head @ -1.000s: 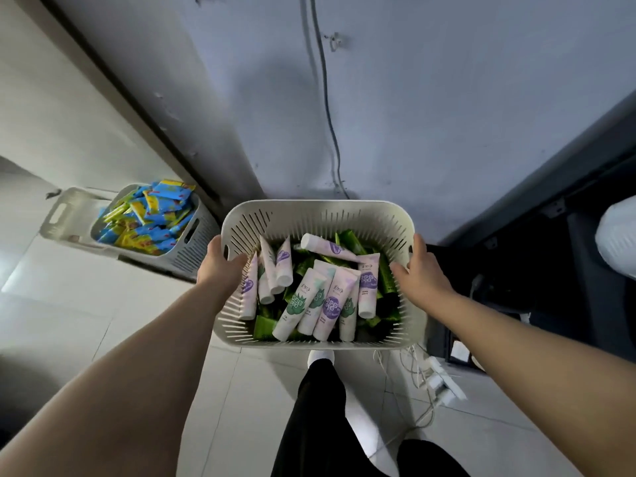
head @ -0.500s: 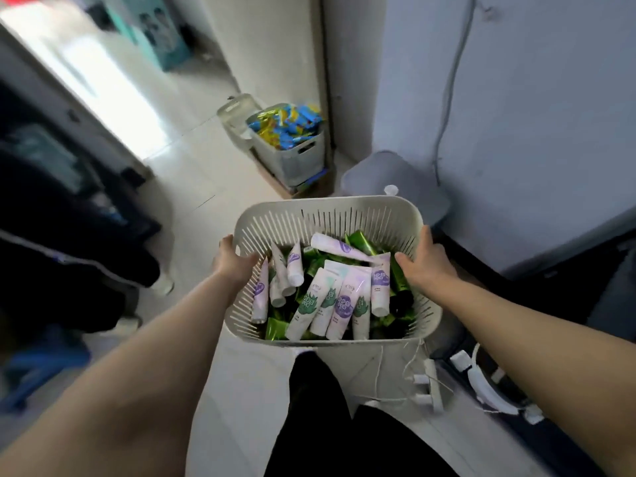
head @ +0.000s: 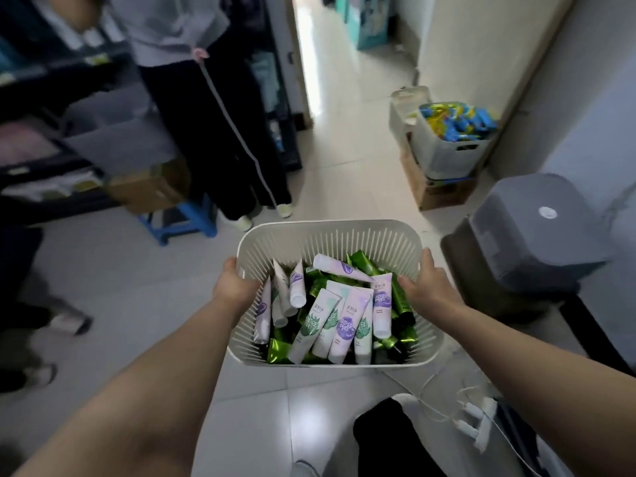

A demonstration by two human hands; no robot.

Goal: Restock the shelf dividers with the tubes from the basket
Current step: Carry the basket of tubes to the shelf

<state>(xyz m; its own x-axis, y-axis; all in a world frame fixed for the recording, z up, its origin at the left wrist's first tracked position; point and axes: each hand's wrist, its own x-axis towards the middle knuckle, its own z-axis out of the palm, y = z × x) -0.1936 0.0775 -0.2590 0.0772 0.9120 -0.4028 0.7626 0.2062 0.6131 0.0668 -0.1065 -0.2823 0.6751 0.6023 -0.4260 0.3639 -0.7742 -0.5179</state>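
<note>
I carry a white slotted basket (head: 330, 235) in front of me, above the tiled floor. My left hand (head: 234, 285) grips its left rim and my right hand (head: 428, 287) grips its right rim, thumbs over the edge. Inside lie several tubes (head: 339, 318): white ones with purple or green prints on top of shiny green ones. A dark shelf unit (head: 51, 108) stands blurred at the upper left; its dividers cannot be made out.
A person in dark trousers (head: 220, 132) stands ahead to the left beside a blue stool (head: 179, 222). At right a grey bin (head: 530, 232), and a white crate of blue and yellow packets (head: 451, 139) on a cardboard box. A power strip with cables (head: 475, 421) lies lower right.
The view has swung left from the wall to the room, bringing the shelf unit, the standing person and the corridor into sight. Both hands keep the same grip on the basket.
</note>
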